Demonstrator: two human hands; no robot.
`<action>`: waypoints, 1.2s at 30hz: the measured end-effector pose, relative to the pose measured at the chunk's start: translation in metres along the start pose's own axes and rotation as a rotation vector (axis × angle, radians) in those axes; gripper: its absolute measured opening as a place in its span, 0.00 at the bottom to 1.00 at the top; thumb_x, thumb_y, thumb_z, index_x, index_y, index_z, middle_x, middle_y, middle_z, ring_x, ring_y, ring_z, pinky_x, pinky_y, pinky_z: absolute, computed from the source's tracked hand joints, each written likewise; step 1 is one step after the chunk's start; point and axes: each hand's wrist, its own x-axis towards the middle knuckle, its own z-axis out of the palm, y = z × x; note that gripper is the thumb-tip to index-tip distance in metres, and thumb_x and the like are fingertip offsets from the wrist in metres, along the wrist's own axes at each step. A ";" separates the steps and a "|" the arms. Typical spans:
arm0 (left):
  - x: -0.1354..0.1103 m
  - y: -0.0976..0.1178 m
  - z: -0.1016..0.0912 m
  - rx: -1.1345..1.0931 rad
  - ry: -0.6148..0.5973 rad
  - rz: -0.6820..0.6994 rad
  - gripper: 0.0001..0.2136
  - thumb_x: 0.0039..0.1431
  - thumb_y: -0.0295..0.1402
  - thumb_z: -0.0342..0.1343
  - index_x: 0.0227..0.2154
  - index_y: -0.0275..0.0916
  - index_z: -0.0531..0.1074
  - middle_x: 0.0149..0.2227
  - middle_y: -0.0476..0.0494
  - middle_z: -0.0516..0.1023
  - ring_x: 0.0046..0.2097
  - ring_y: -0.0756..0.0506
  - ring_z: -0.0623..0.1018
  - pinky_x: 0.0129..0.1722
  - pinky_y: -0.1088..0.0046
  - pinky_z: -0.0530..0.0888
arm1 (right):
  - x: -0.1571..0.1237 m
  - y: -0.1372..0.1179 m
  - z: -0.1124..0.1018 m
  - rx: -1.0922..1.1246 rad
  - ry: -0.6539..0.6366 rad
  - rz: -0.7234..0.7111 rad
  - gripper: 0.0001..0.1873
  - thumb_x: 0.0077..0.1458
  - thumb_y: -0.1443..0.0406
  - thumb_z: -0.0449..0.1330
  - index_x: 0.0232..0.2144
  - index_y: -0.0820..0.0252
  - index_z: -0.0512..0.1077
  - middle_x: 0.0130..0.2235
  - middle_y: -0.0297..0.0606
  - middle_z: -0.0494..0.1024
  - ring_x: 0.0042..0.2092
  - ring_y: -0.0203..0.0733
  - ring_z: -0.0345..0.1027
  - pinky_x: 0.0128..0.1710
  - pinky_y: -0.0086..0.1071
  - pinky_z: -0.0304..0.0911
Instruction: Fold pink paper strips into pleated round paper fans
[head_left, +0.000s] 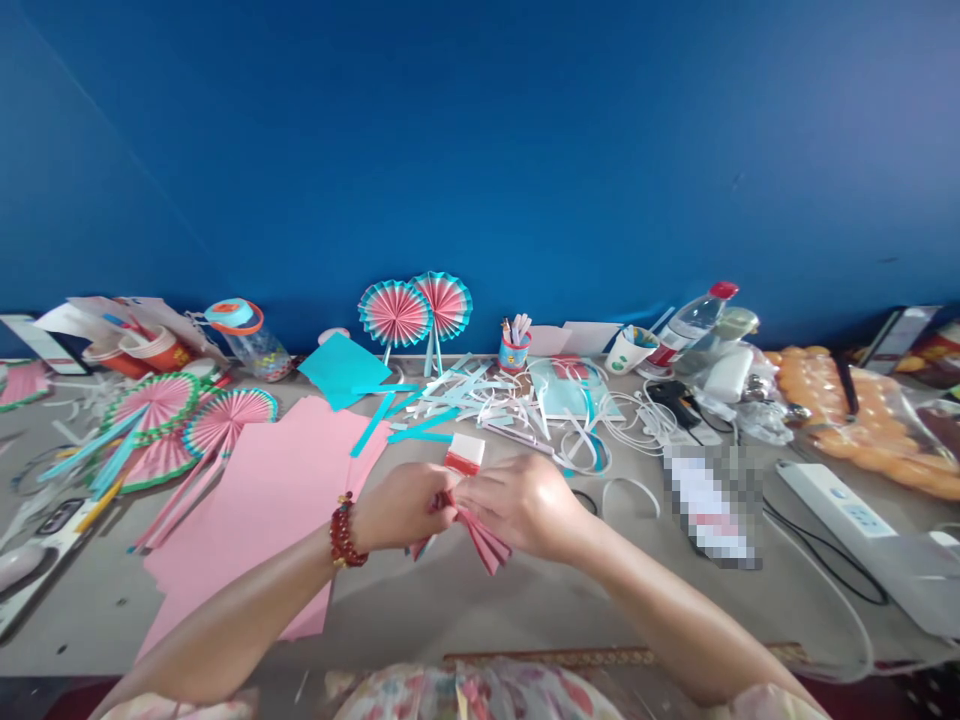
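Observation:
A pleated pink paper [486, 540] is pinched between my two hands above the table's near middle. My left hand [405, 505], with a red bead bracelet [347, 530] at its wrist, closes on the folds from the left. From the right, my right hand [525, 505] presses its fingers against the same folds, which spread out below it. The fingers hide part of the paper. Just beyond the fingertips sits a small red and white box [465, 453]. Pink paper sheets [262, 510] lie in a stack to the left of my left hand.
Two finished paper fans [395, 312] stand against the blue wall, and more fans [229, 420] lie at left. Paper strips [480, 395] and a pen cup [514, 345] are beyond my hands. A bottle [686, 325], cables [637, 425] and a power strip [832, 500] are at right.

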 end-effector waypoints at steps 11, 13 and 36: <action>-0.008 -0.030 -0.008 0.114 0.372 -0.101 0.06 0.56 0.29 0.50 0.25 0.40 0.69 0.29 0.48 0.77 0.33 0.47 0.75 0.34 0.74 0.67 | -0.029 -0.008 0.013 -0.263 -0.018 0.120 0.10 0.58 0.70 0.54 0.35 0.57 0.75 0.23 0.36 0.76 0.24 0.37 0.68 0.23 0.32 0.51; -0.011 -0.034 -0.008 0.163 0.401 -0.110 0.06 0.56 0.29 0.51 0.25 0.40 0.68 0.28 0.48 0.76 0.33 0.47 0.75 0.34 0.74 0.67 | -0.034 -0.004 0.017 -0.251 0.004 0.171 0.11 0.59 0.70 0.53 0.35 0.58 0.76 0.22 0.36 0.75 0.24 0.38 0.68 0.23 0.32 0.52; -0.011 -0.038 0.025 -0.569 0.446 -0.224 0.09 0.56 0.38 0.56 0.27 0.38 0.70 0.21 0.54 0.69 0.18 0.54 0.66 0.16 0.80 0.62 | -0.038 -0.034 0.051 0.729 0.316 0.256 0.12 0.64 0.66 0.48 0.33 0.58 0.70 0.42 0.45 0.77 0.42 0.42 0.71 0.44 0.37 0.67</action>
